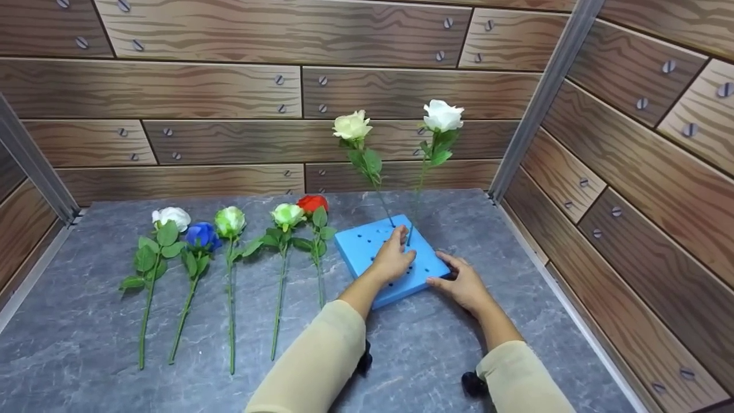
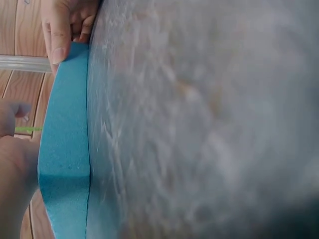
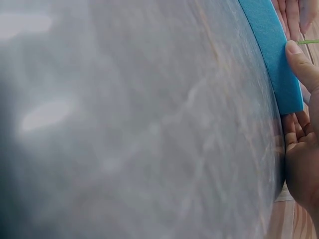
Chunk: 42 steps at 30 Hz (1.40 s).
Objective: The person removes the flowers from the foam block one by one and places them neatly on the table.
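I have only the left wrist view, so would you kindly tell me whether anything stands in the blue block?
Observer: Yes, a pale yellow rose and a white rose stand in the blue block.
Operator: Thank you; are any other flowers nearby?
Observer: Yes, to the left of the block lie another white rose, a blue rose, two green-and-white roses and a red rose.
Operator: And what does the top of the block look like?
Observer: It has a number of small dark holes.
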### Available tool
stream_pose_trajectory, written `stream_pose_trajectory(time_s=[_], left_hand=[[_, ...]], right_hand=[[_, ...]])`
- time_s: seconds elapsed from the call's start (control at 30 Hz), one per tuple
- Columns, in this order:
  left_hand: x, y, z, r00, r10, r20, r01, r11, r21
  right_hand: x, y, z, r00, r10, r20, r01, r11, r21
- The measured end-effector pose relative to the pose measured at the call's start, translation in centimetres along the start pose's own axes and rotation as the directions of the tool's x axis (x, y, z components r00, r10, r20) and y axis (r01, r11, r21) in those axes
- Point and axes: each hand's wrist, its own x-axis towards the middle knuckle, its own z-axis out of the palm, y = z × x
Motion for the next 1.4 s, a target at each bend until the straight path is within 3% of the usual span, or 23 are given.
stream_pose_trajectory(time_s=[0.3, 0.53, 0.97, 1.13, 1.4], left_hand=[[0.2, -0.2, 0.2, 0.997, 0.036, -0.063, -0.037, 0.999, -0.013], [0.2, 0.0, 0.4, 0.996, 0.066, -0.067, -0.058, 0.992, 0.11], [-0.1, -0.3, 0.6, 0.981, 0.056, -0.183, -0.044, 0.997, 0.068], [-0.1, -0.1, 1.0, 0.961, 0.067, -0.267, -0.04, 0.994, 0.104], [0.4, 0.2, 2.1, 0.9, 0.123, -0.418, -0.048, 0.981, 0.186]], right_hand=[[-0.1, 0.0, 0.1, 1.0, 0.007, -0.003, -0.007, 1.0, 0.009], [0.1, -0.3, 0.0, 1.0, 0.012, 0.006, -0.012, 1.0, 0.008], [-0.1, -0.2, 0.3, 1.0, 0.012, -0.001, -0.012, 1.0, 0.025], [-0.3, -0.2, 0.4, 1.0, 0.022, 0.008, -0.022, 0.999, 0.034], [-0.2, -0.2, 0.3, 1.0, 0.011, -0.003, -0.011, 0.999, 0.038]])
